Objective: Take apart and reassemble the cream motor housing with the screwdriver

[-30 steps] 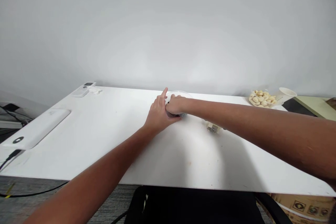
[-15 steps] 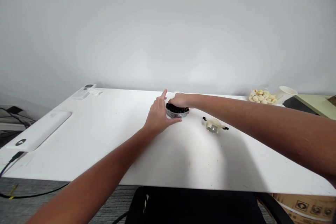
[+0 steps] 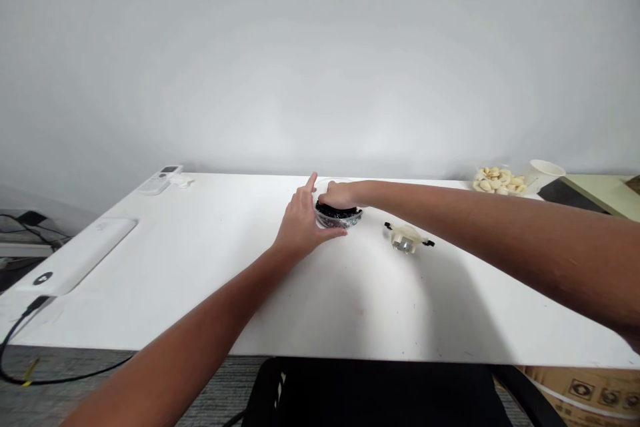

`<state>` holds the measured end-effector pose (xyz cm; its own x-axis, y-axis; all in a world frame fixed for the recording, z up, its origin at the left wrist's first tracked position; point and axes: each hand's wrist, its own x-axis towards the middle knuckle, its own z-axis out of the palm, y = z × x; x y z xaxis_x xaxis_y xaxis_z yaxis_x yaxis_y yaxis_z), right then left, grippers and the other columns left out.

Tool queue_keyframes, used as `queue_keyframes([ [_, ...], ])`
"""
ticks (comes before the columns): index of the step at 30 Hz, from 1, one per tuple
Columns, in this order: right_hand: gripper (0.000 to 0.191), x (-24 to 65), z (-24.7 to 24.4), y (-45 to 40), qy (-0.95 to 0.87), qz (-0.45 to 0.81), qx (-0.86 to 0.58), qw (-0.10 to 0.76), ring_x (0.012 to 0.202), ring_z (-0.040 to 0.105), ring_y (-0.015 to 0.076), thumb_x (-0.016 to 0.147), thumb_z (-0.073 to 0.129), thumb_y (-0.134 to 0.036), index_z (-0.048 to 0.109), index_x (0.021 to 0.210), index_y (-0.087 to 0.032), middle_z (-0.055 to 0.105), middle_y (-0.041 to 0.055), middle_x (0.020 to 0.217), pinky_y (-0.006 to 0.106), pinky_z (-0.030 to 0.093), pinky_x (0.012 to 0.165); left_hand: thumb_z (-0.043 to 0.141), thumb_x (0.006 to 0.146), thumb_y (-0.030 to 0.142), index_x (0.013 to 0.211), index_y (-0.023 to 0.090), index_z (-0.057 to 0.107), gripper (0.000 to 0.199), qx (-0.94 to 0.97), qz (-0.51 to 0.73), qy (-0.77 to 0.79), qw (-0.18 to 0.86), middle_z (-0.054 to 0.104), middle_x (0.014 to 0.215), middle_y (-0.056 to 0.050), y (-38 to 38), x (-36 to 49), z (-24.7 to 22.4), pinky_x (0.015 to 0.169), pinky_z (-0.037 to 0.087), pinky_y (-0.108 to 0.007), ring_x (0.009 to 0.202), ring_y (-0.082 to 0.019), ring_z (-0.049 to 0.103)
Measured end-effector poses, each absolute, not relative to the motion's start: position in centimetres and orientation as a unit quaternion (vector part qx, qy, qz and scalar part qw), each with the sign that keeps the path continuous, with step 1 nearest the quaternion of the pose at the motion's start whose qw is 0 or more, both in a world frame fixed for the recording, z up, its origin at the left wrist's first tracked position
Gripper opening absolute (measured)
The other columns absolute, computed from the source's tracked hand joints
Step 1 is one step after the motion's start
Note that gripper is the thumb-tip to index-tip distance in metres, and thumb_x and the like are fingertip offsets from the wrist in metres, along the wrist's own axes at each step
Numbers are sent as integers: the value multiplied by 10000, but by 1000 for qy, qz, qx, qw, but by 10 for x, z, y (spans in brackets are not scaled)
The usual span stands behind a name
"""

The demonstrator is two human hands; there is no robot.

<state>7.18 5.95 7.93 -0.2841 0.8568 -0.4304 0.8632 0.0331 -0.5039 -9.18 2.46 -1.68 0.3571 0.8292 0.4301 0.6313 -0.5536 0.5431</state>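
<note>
A clear round bowl of glossy black pieces stands at the middle of the white table. My left hand is curved round its left side, the thumb along the front and the fingers up the far side. My right hand reaches in from the right, its fingers bent down onto the black pieces. The fingertips are hidden, so what they pinch cannot be made out. To the right of the bowl lies a small cream-coloured object with black ends and a clear, shiny part in front.
A long white device with a black cable and a white remote control lie at the left. Pale clove-like pieces and a white paper cup are at the back right. A black chair stands at the near edge.
My right hand has shifted slightly left and down within the bowl. My left hand stays round the bowl, and the whole view has tilted a little.
</note>
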Motion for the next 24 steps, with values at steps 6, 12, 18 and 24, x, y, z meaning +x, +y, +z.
queue_keyframes([
  [6,384,79,79,67,688,-423,588,44,1118,710,255,1044,692,-392,651,1360,-177,679,114,1344,471,621,938,1004,573,613,1712,284,56,1517,806,342,458,154,503,1493,-170,23,-91,-15,1140,460,-588,1366,-418,537],
  [12,238,84,83,72,647,-520,553,68,868,747,227,1014,598,-368,709,1119,-186,762,82,1029,338,605,735,1021,518,615,1710,281,76,1558,797,330,469,192,472,1538,-191,20,-90,-9,1176,439,-611,1449,-454,475],
  [18,284,85,83,77,628,-585,507,80,814,741,210,881,691,-279,684,1160,-229,757,35,907,296,566,683,1018,519,612,1716,278,76,1559,778,327,479,242,453,1562,-195,21,-90,-11,1200,416,-608,1484,-467,445],
  [24,295,95,76,86,627,-609,474,104,783,721,172,781,845,-305,679,1013,-230,726,0,875,234,550,631,1008,485,667,1714,301,63,1592,767,316,492,266,489,1492,-166,22,-90,-12,1160,446,-616,1425,-441,494],
])
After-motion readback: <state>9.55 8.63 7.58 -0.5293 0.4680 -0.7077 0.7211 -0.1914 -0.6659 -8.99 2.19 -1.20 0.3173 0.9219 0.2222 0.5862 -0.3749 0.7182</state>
